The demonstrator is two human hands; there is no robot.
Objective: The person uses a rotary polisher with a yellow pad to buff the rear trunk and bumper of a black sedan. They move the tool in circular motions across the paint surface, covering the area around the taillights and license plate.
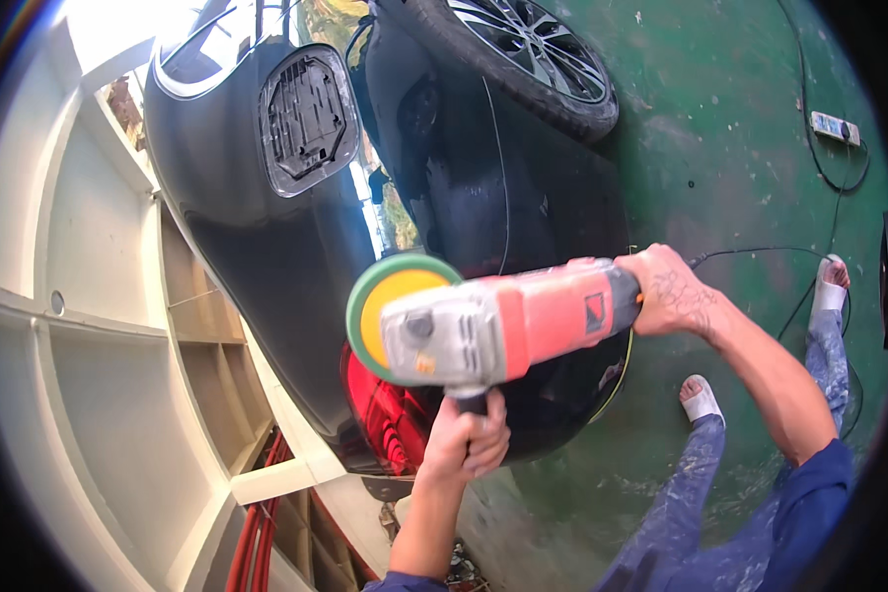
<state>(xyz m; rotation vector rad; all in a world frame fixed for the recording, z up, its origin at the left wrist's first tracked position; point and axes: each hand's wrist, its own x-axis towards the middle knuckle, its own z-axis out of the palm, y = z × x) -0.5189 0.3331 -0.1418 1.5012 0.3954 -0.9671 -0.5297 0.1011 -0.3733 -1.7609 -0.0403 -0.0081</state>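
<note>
A red and grey electric polisher is held across the rear of a black car. My left hand is closed around the black side handle below the polisher's metal head. My right hand wraps round the dark rear end of its body, where the cord comes out. The round green and yellow pad is over the car's bodywork, above the red tail light. Whether the pad touches the paint, I cannot tell.
A wheel shows at the top, near a black ribbed recess in the car. At right, a power strip and cord lie on the green floor. Pale metal framing with red pipes stands on the left.
</note>
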